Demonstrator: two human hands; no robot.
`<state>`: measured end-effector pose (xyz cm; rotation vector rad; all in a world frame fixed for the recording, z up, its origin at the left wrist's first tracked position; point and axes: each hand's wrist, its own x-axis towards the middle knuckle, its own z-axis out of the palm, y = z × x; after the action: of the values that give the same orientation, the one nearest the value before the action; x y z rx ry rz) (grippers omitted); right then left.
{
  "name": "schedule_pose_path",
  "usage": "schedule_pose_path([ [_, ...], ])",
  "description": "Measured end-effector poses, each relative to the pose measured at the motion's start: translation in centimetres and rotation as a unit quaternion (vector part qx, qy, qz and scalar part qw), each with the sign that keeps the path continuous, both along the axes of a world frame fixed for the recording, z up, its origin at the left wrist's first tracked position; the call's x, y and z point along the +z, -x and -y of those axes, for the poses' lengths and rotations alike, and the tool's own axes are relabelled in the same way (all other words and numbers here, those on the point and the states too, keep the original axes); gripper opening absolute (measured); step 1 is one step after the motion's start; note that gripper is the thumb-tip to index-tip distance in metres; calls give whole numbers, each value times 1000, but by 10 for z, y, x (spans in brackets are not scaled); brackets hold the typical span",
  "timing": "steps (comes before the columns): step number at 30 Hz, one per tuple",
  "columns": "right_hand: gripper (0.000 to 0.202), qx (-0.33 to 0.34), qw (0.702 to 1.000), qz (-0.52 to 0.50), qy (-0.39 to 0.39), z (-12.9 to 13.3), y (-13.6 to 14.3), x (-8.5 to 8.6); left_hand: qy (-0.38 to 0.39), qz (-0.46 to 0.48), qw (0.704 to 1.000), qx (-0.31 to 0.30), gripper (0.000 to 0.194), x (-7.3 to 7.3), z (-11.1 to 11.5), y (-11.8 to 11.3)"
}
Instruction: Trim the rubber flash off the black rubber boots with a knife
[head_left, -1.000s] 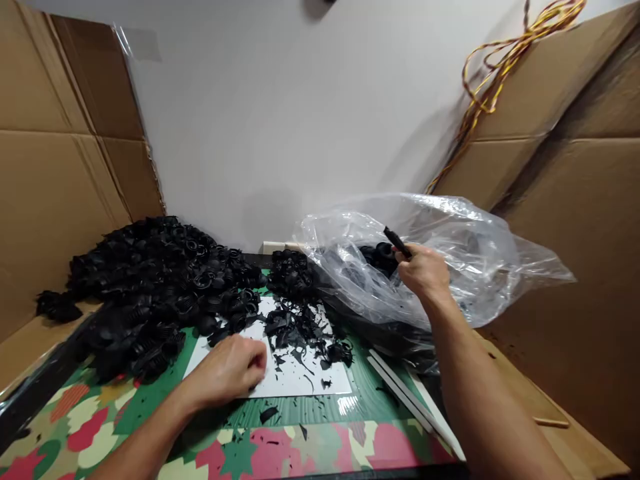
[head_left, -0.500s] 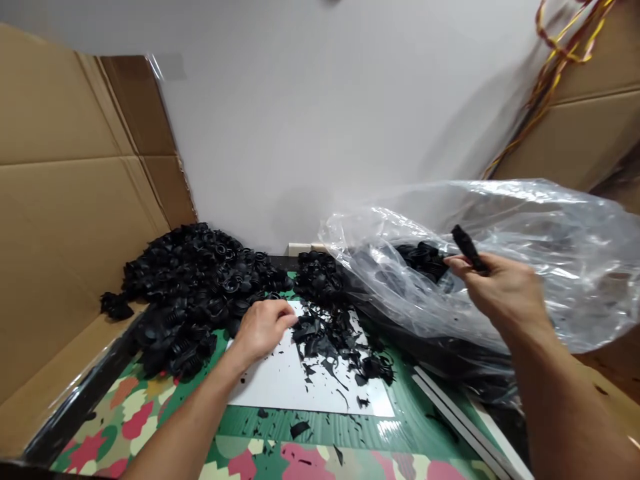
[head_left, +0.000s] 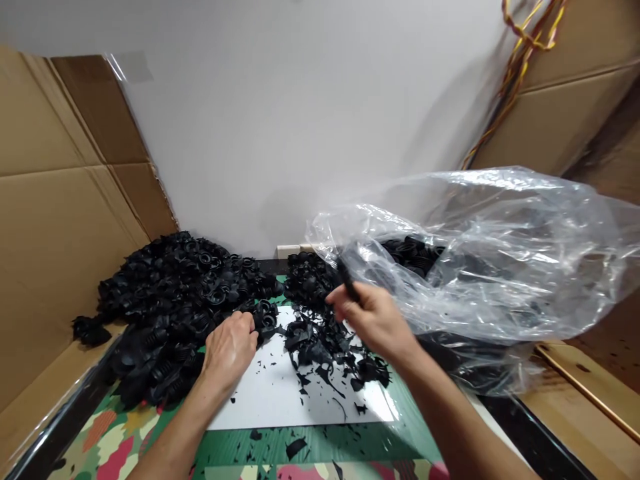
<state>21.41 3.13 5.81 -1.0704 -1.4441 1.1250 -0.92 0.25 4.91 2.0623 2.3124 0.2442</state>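
My left hand (head_left: 231, 347) rests at the right edge of a large heap of black ribbed rubber parts (head_left: 170, 287). Its fingers are curled closed beside a few loose parts, and whatever they grip is hidden. My right hand (head_left: 375, 320) is closed around a slim black tool (head_left: 347, 279), its upper end pointing up; motion blurs it and the working end does not show. Below that hand, black trimmed scraps (head_left: 315, 347) lie scattered over a white board (head_left: 260, 400). A smaller dark pile (head_left: 306, 277) sits behind them.
A clear plastic bag (head_left: 480, 280) with black parts inside spreads across the right side. Cardboard walls (head_left: 55, 247) stand left and right. Twisted wires (head_left: 520, 60) hang at the upper right. Under the board lies a green surface (head_left: 240, 447) with a patterned front.
My right hand has swung left from over the plastic bag to above the scraps, still holding the black tool. My left hand has shifted left and slightly down to the heap's edge. The view has shifted.
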Motion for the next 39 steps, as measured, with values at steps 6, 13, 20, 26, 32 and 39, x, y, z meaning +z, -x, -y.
schedule_pose_path([
  [6, 29, 224, 923, -124, 289, 18, 59, -57, -27, 44, 997, 62, 15, 10, -9, 2],
  [13, 16, 49, 967, -112, 225, -20, 33, -60, -67, 238, 961, 120, 13, 6, -14, 11],
  [20, 19, -3, 978, -60, 200, -39, 8, -47, -45, 486, 867, 99, 39, -11, -13, 14],
  [26, 22, -99, 987, 119, -35, -27, 13, -38, -17, 594, 797, 106, 40, -13, -10, 9],
  [32, 30, 177, 977, 13, -120, 8, 44, -36, -18, 638, 761, 116, 38, -19, -5, -8],
  [39, 28, 157, 976, -146, 26, 4, 58, -40, -86, 543, 832, 71, 43, -15, -9, -5],
])
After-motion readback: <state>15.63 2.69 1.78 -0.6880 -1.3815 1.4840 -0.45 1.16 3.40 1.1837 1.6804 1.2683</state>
